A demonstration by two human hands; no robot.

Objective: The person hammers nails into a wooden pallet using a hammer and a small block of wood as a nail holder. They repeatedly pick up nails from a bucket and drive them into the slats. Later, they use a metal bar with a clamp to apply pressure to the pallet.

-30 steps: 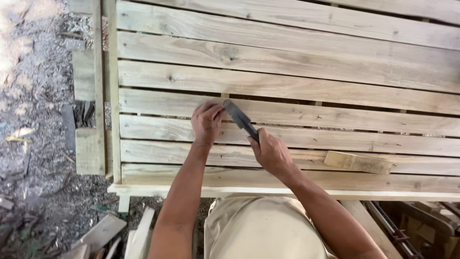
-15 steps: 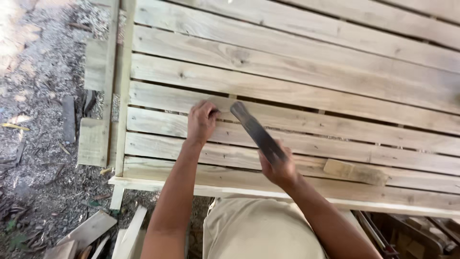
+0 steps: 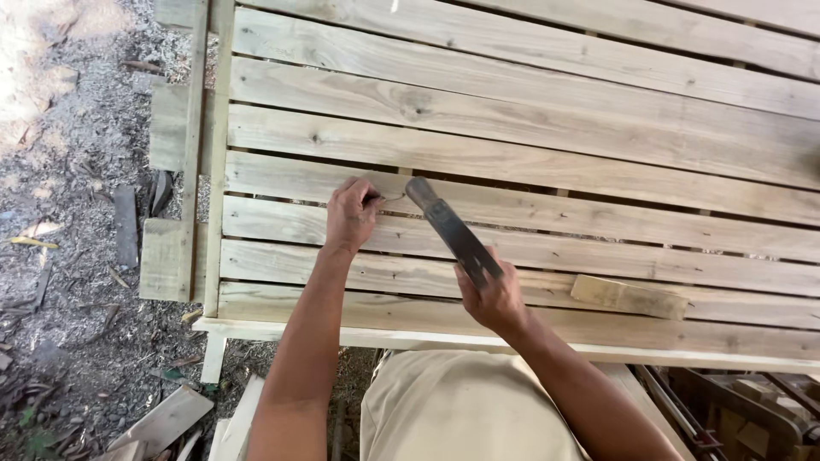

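Two hands busy: left fingers (image 3: 363,198) pinch nail (image 3: 395,197); right fingers (image 3: 483,282) grip hammer (image 3: 448,226).

Dark hammer (image 3: 451,230) tilted, small nail (image 3: 389,198) on slat

No pkgs, labels, signs, screens.

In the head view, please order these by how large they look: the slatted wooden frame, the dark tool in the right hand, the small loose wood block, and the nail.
1. slatted wooden frame
2. dark tool, held by the right hand
3. small loose wood block, a little shorter than the tool but thicker; close call
4. nail, pinched by the left hand
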